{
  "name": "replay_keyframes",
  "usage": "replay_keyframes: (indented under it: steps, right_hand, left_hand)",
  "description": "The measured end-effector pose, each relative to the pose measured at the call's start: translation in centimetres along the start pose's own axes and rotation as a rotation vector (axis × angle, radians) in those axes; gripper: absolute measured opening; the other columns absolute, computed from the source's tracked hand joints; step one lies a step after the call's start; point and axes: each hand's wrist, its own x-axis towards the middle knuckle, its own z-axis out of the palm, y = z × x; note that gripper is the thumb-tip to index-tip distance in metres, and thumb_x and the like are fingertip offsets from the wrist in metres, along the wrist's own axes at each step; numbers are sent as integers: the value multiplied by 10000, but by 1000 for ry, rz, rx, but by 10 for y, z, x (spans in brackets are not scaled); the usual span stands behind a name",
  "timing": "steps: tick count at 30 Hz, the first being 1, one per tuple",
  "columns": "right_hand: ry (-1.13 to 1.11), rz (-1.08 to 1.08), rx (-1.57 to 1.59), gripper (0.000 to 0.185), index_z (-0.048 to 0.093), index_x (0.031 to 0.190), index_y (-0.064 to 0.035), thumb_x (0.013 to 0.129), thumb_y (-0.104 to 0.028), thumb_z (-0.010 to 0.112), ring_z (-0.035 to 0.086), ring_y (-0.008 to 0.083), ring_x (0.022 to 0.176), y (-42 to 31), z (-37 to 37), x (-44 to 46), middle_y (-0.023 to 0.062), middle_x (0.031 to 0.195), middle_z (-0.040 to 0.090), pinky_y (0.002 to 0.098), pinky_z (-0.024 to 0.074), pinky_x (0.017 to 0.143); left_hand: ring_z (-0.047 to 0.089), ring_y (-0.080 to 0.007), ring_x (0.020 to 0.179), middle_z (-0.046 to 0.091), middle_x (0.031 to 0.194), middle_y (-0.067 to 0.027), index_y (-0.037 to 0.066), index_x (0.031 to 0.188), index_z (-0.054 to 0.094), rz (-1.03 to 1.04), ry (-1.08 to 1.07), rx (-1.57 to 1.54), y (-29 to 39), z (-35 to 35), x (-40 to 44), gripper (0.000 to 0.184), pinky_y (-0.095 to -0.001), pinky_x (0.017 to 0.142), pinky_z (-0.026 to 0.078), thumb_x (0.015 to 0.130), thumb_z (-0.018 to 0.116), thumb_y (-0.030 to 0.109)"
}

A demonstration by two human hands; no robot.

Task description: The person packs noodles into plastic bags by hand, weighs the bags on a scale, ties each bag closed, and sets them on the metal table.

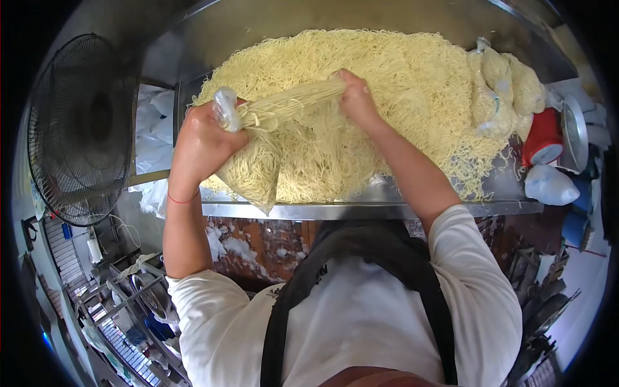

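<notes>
My left hand (209, 138) grips the gathered neck of a clear plastic bag (255, 171) that bulges with yellow noodles and hangs over the front of the metal tray (367, 211). A bundle of noodles (293, 100) stretches from the bag's opening to my right hand (358, 100), whose fingers are closed round its far end. Loose strands dangle beneath the bundle. Behind and below both hands spreads a wide heap of noodles (400, 71).
Tied bags of noodles (506, 90) rest at the tray's right end. Beside them are a red container (543, 132), a round metal scale pan (574, 134) and a white plastic bag (551, 185). A large black fan (80, 129) stands at the left.
</notes>
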Motion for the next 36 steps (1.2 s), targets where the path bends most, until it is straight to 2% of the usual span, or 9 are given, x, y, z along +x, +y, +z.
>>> replay_keyframes:
  steps: [3,6,9,16,18,21,25,29,36]
  right_hand:
    - [150,255,391,299,624,1182,-37,999,-225,480,639,253,868,30,-45,12,152,986,683,368,513,870]
    - [318,304,543,242,646,1110,-31,921,-158,565,654,253,910,131,-90,32,129,1007,702,353,502,863]
    - [254,208,-437,378,622,1138,-1,822,-196,695,666,294,979,147,-153,38,174,1062,699,364,513,858]
    - [-757,369,-1052,516,514,1312,28,831,-113,637,583,335,1194,38,-185,82,233,1255,616,387,472,992]
    - [-397,284,-1163,541,477,1371,33,834,22,536,466,341,1324,-5,-147,57,228,1404,504,395,385,1113]
    - [-496,15,-687,602,479,1389,8,797,115,502,378,349,1388,-81,-85,5,208,1471,435,426,270,1190]
    - [-317,-341,-657,541,495,1356,-21,820,-36,569,412,366,1343,-8,43,-64,219,1393,497,423,339,1111]
    - [-529,-186,-345,401,535,1254,-17,885,-165,583,578,391,1135,-31,45,-37,225,1201,617,445,456,955]
    - [-651,121,82,342,553,1212,-5,926,-192,556,639,374,994,-91,30,17,205,1090,659,425,522,838]
  left_hand:
    - [632,-183,664,668,745,-139,-51,1016,678,-10,17,22,-4,-2,5,372,-316,676,512,664,709,64]
    - [645,-184,717,677,816,-132,-39,1037,675,200,7,22,-21,1,20,367,-308,695,519,686,707,63]
    - [662,-221,811,682,911,-144,-21,1034,673,296,-110,-256,-46,26,33,315,-313,757,526,731,700,60]
    - [608,-317,1026,650,1095,-164,38,986,652,320,121,-18,-135,176,22,195,-397,924,483,803,708,75]
    - [593,-326,1036,626,1130,-179,35,1002,638,271,354,-62,-134,193,17,195,-400,929,476,822,702,73]
    - [599,-286,959,615,1087,-155,27,1041,621,24,610,-175,-109,194,-19,188,-367,868,509,874,682,91]
    - [593,-149,807,594,910,-38,47,1022,594,-696,485,-1117,-96,212,-30,94,-285,692,540,943,589,97]
    - [506,-132,650,515,735,-14,62,939,542,-508,605,-1369,-94,176,5,118,-287,652,503,1018,491,132]
    - [411,-42,555,488,674,42,78,910,528,-300,520,-841,-35,153,-5,135,-214,500,356,958,633,148]
